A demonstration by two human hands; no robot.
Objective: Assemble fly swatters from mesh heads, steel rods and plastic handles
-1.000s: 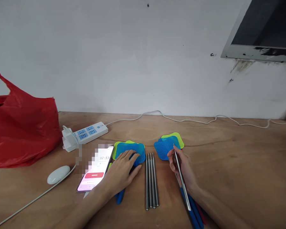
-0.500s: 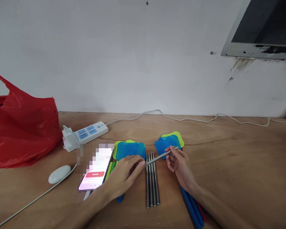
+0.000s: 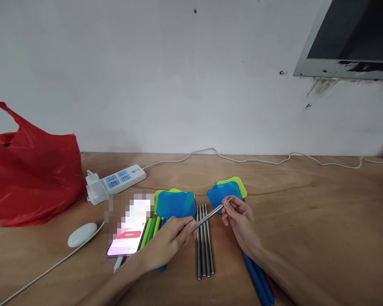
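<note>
Both hands hold one thin steel rod (image 3: pixel 212 211) slantwise above the wooden table (image 3: pixel 306 221). My left hand (image 3: pixel 169 243) pinches its lower left end, and my right hand (image 3: pixel 239 221) pinches its upper right end. Under the rod, several more steel rods (image 3: pixel 204 244) lie side by side on the table. A stack of blue and green mesh swatter heads (image 3: pixel 175 203) with green and blue handles lies just beyond my left hand. A second stack of swatter heads (image 3: pixel 225 191) lies beyond my right hand, with its blue and red handles (image 3: pixel 258 280) running under my right forearm.
A phone (image 3: pixel 129 231) with a lit screen lies left of my left hand. Further left are a white oval device (image 3: pixel 82 234) on a cable, a white power strip (image 3: pixel 115 182) and a red plastic bag (image 3: pixel 32 170). A white cable (image 3: pixel 274 160) runs along the wall.
My right hand swung the steel rod from pointing toward me to lying across, and my left hand left the swatter heads and pinched the rod's other end.
</note>
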